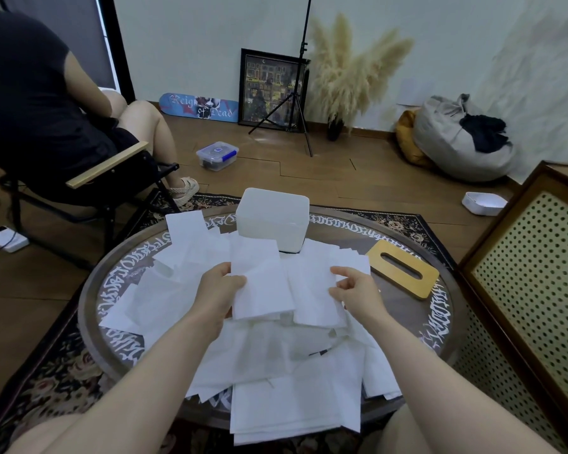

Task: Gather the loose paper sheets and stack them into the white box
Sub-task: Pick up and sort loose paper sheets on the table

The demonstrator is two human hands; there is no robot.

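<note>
Both hands pinch thin white paper sheets [263, 286], left hand [220, 291] and right hand [354, 290] gathering them above the littered round worktop [440, 309], likely squaring them for the white rectangular plastic box [273, 221] just behind.

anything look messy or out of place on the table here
Yes: loose paper sheets lie scattered and overlapping across the round table, some hanging over its near edge. The wooden slotted lid lies off the white box.
</note>
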